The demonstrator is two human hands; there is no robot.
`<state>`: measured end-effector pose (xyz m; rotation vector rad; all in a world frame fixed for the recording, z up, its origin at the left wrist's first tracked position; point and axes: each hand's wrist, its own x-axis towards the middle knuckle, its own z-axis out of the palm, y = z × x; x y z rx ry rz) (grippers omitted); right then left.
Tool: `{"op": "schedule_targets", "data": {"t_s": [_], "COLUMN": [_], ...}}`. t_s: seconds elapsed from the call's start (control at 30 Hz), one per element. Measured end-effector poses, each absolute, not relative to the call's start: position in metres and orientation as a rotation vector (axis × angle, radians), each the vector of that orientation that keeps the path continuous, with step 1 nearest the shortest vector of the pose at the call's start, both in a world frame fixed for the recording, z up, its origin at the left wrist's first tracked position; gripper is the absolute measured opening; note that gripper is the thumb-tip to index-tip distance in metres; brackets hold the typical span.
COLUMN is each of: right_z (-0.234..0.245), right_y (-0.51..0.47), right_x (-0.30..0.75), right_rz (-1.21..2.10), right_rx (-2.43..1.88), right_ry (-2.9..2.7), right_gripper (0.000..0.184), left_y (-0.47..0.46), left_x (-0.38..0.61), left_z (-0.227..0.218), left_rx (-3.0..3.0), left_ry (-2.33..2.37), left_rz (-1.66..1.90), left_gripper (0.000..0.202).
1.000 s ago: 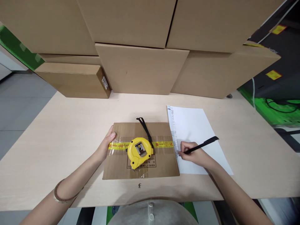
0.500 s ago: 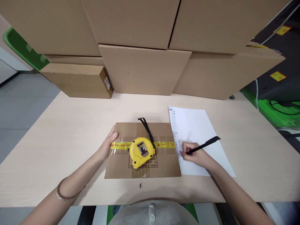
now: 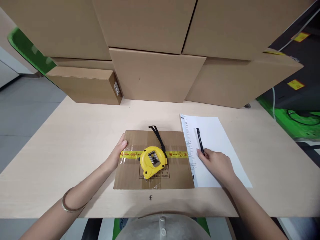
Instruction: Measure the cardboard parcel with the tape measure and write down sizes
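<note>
A taped cardboard box lies at the front of the table. My left hand grips its left side, thumb on the top edge and the other fingers hidden beside it. On the box sits a yellow tape measure with a black wrist strap. To the right, a sheet of paper with a column of printed marks or writing along its left side touches the box's edge. My right hand rests over this paper, closed around a black pen that sticks up and away from me.
Big cardboard boxes are stacked along the back of the table. A smaller long box lies at the back left. Beyond the right table edge are a dark box with yellow labels and a green surface.
The pen has swung in my right hand from leaning right to pointing away from me, and that hand has shifted right off the written column. My left hand keeps its hold on the box.
</note>
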<state>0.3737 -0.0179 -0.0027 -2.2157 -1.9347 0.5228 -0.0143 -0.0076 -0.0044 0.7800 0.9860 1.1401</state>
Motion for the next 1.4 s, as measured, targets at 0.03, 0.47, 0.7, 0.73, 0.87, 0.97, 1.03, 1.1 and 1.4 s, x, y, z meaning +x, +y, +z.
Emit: {"op": "schedule_targets", "data": {"t_s": [0.03,0.47,0.7,0.73,0.87,0.97,1.03,1.1,1.4], "right_z": [-0.002,0.082,0.088,0.089,0.097,0.106,0.11,0.111,0.1], "right_y": [-0.018,-0.012,0.016,0.016,0.017,0.018,0.017,0.015,-0.006], "right_x": [0.372,0.285,0.236,0.232,0.206,0.183,0.175,0.175,0.283], "right_rz": [0.477,0.306,0.853,0.903,0.776,0.65,0.619,0.608,0.79], "right_rx": [-2.235,-0.952,-0.705,-0.705,-0.693,-0.707,-0.792,-0.907,-1.336], "right_ry": [-1.947,-2.489,-2.576,-2.549,-2.606,-2.704,-2.776,-2.806,-2.49], "right_gripper": [0.044,0.066,0.062,0.057,0.047,0.062,0.062,0.056,0.04], "left_y": [-0.008,-0.001,0.001,0.001,-0.001,-0.001,-0.001,0.001,0.006], "left_x": [-0.015,-0.038,-0.038,-0.038,-0.037,-0.034,-0.035,-0.038,-0.052], "left_z": [-0.007,-0.004,-0.012,-0.012,-0.011,-0.01,-0.011,-0.014,-0.005], "left_rx": [0.819,1.547,1.368,1.365,1.248,1.098,1.087,1.186,1.672], "left_ry": [1.004,1.016,0.893,0.884,0.863,0.816,0.783,0.774,0.814], "left_rz": [1.134,1.16,1.147,1.151,1.141,1.132,1.142,1.153,1.038], "left_gripper": [0.06,0.037,0.071,0.072,0.071,0.073,0.075,0.075,0.038]}}
